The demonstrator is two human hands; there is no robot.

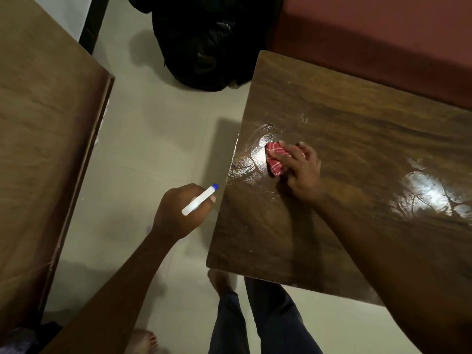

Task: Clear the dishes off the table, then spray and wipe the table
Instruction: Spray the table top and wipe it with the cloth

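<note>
A dark wooden table (357,139) fills the right half of the head view, with wet shiny streaks near its left edge and at the right. My right hand (301,169) presses a bunched red-and-white cloth (274,159) onto the wet patch close to the table's left edge. My left hand (178,213) hovers over the floor just left of the table and grips a slim white spray bottle (199,200) with a blue tip, pointing up and to the right. No dishes are in view on the table.
A second wooden surface (46,149) runs along the left side. A black bag (204,42) sits on the pale tiled floor (158,129) behind the gap. A dark red seat (383,29) borders the table's far side. My legs and bare feet stand at the table's near edge.
</note>
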